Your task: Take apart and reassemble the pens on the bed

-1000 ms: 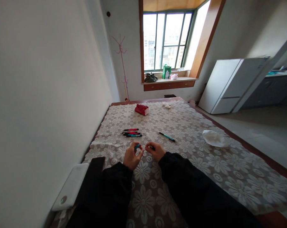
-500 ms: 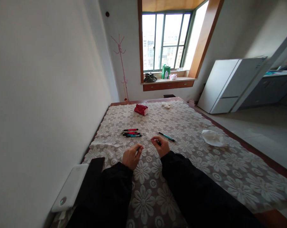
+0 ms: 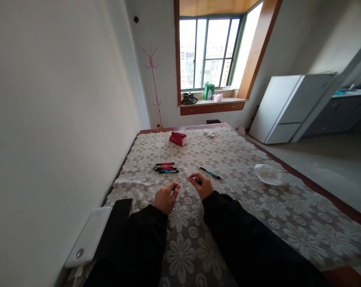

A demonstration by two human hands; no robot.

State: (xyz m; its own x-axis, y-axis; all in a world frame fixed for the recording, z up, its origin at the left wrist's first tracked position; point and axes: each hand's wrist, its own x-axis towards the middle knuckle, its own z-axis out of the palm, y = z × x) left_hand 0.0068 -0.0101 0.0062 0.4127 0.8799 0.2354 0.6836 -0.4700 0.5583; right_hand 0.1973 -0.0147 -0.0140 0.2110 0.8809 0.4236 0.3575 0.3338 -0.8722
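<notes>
Over the near middle of the table, my left hand (image 3: pixel 166 197) is closed in a pinch, with a bit of something dark at its fingers. My right hand (image 3: pixel 202 185) pinches too, and a small dark piece shows within its curled fingers. A thin pale line, perhaps a slender rod, spans the short gap between both sets of fingertips; its kind is too small to tell. Just past my right hand lies a single teal and black pen (image 3: pixel 209 172). Beyond my left hand, several red, black and blue pens (image 3: pixel 166 169) lie in a loose group.
A floral cloth (image 3: pixel 180 251) covers the table. Farther back sits a red tissue pack (image 3: pixel 178 138). Crumpled white paper (image 3: pixel 268 174) lies at right, small white scraps (image 3: pixel 209 134) at the far end. A white power bank (image 3: pixel 89 235) and dark flat object (image 3: pixel 122 207) are by the left wall.
Both hands keep nearly the same pinched pose. My right hand has shifted very slightly, and the whole view has moved a touch.
</notes>
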